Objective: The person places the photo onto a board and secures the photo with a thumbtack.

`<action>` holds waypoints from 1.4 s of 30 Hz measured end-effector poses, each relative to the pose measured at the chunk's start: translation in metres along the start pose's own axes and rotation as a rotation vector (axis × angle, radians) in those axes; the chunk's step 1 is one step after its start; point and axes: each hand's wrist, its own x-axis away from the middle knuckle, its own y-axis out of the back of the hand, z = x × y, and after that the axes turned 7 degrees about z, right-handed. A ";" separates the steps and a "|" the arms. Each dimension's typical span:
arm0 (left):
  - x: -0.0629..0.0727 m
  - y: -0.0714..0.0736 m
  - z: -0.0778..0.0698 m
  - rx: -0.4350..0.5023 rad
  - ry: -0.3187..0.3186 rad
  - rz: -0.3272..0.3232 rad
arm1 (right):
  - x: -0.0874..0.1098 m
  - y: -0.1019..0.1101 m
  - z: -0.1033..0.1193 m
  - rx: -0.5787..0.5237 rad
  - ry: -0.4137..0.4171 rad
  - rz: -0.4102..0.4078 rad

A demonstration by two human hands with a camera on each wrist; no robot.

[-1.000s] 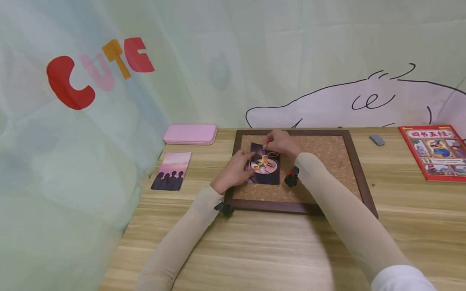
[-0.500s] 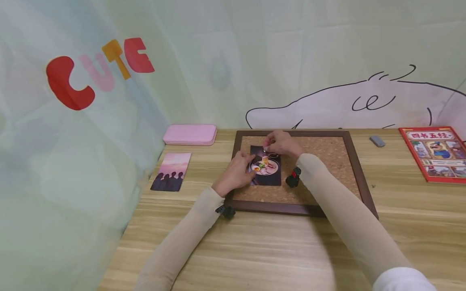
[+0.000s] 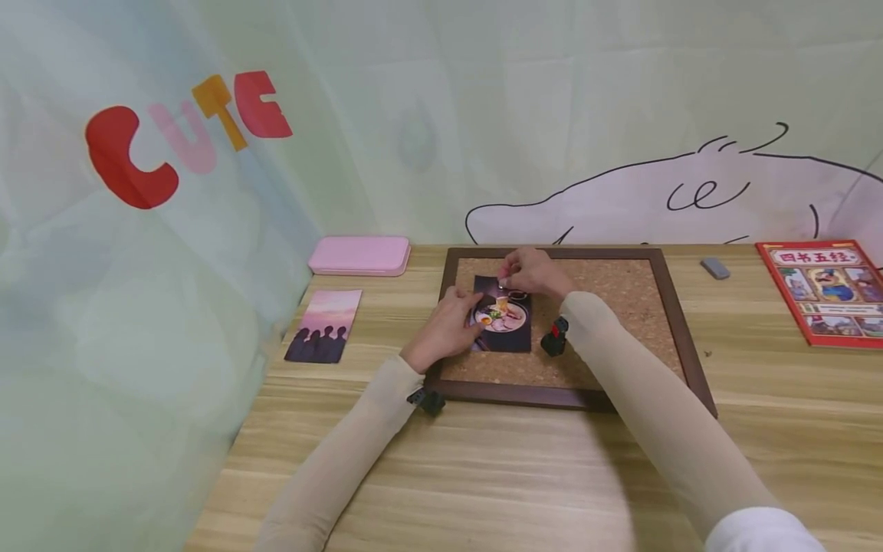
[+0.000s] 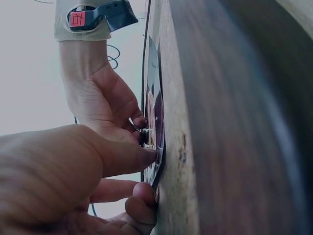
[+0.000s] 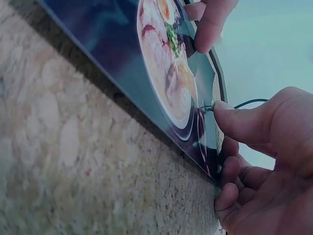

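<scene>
A dark photo card (image 3: 507,340) with a bowl of ramen printed on it lies on the left part of a brown-framed cork board (image 3: 607,307). My left hand (image 3: 448,326) rests at the card's left edge, thumb and fingertips pressing on it. At the card's top, my right hand (image 3: 534,272) pinches a small pushpin (image 5: 209,106) between thumb and forefinger. In the right wrist view the pin's tip is right at the card's face, and the card's near edge stands slightly off the cork. The pin's head is mostly hidden by the fingers.
A second photo card (image 3: 324,326), with silhouettes under a pink sky, lies left of the board. Behind it is a pink pencil case (image 3: 360,255). To the right are a grey eraser-like block (image 3: 714,267) and a red-bordered book (image 3: 828,291). A printed curtain hangs behind the table.
The ramen card's top edge has come slightly nearer to me on the cork in the first half second. Both hands have kept almost the same place and hold since.
</scene>
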 end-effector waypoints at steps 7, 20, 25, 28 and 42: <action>0.000 -0.001 0.001 0.008 -0.004 0.000 | 0.001 0.000 0.002 0.018 -0.001 -0.003; 0.001 -0.001 0.000 -0.011 0.001 0.002 | -0.001 0.001 0.005 0.023 0.002 0.012; 0.001 -0.001 0.000 -0.006 -0.006 0.004 | -0.002 0.001 0.005 0.031 -0.001 0.011; 0.001 -0.001 0.000 -0.003 -0.011 0.006 | -0.001 0.002 0.005 0.019 -0.008 0.015; 0.002 0.001 -0.002 0.001 -0.022 0.004 | -0.002 -0.001 0.008 0.072 -0.006 -0.005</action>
